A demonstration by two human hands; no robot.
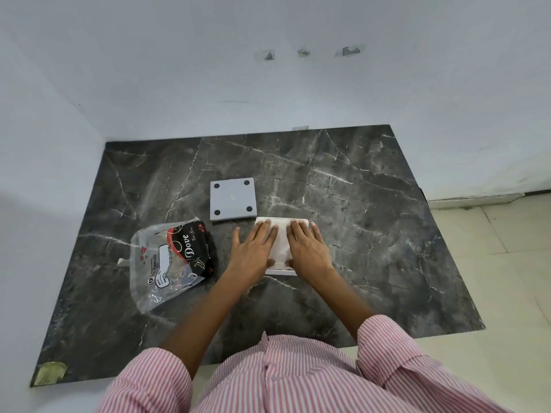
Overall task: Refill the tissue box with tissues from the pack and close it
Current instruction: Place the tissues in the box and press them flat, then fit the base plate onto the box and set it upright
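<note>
A white square tissue box (pixel 281 274) sits on the dark marble table, with white tissues (pixel 281 239) filling its open top. My left hand (pixel 253 251) and my right hand (pixel 307 248) both lie flat on the tissues, fingers spread, pressing down side by side. The box's grey lid (pixel 232 198) lies apart just behind and left of the box, with a black round pad at each corner facing up. The clear plastic tissue pack (pixel 176 260), printed black and red, lies flattened to the left of my left hand.
The dark marble table (pixel 372 234) stands in a corner against white walls at the back and left. A patch of yellowish tape (pixel 49 372) sticks to the table's front left corner. Pale floor tiles (pixel 492 263) show on the right.
</note>
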